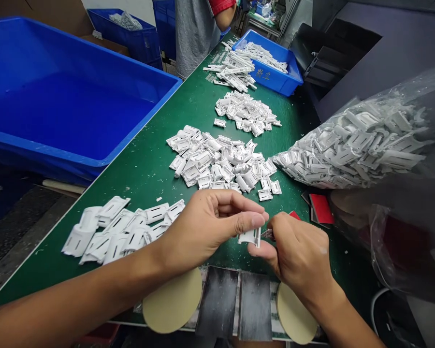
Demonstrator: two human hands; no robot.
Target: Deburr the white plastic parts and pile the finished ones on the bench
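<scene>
Over the front of the green table, my left hand pinches a small white plastic part with a slot in it, between thumb and fingers. My right hand is closed just to the right of it, gripping a small metal-tipped tool whose tip comes up to the part's edge. Most of that tool is hidden in the fist, so its kind is unclear. A heap of similar white parts lies beyond my hands. More parts are spread left of my left forearm.
Two dark flat pads and two pale yellow discs lie along the front edge. A clear bag of white parts leans at right near red sheets. Blue bins stand left; a blue tray and another person are farther back.
</scene>
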